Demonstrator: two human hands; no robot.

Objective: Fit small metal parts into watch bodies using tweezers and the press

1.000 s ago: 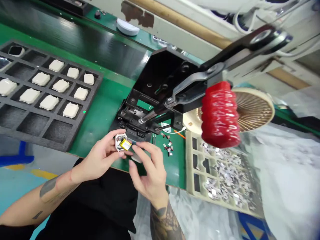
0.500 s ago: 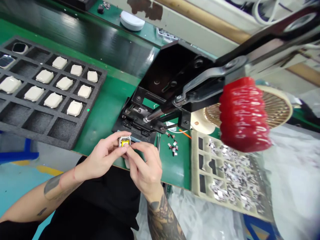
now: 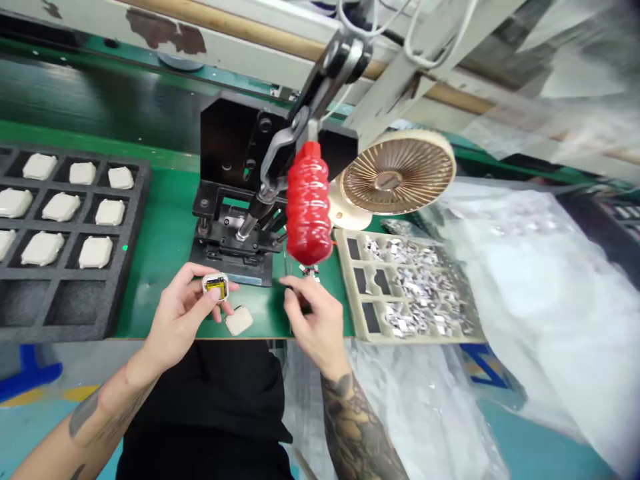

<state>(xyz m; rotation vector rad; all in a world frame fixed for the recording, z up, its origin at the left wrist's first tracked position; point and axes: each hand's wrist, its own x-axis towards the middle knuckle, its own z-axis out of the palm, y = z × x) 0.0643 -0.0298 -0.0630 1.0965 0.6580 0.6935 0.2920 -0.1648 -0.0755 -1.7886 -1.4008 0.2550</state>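
Several cream watch shells (image 3: 95, 252) sit in a dark foam tray (image 3: 116, 287), folks. Next over, the left hand (image 3: 193, 300) has an open watch case (image 3: 216, 287) pinched, thumb over the yellow battery (image 3: 215, 285) inside, just in front of the black hand press (image 3: 235, 237). Loose cream cover (image 3: 240, 321) lies on the green worktop (image 3: 267, 317) right beside. Right hand's (image 3: 315, 317) half curled below the red handle (image 3: 309, 207); can't tell if it's gripping anything. Then a fan (image 3: 397, 173) and a beige parts tray (image 3: 356, 293).
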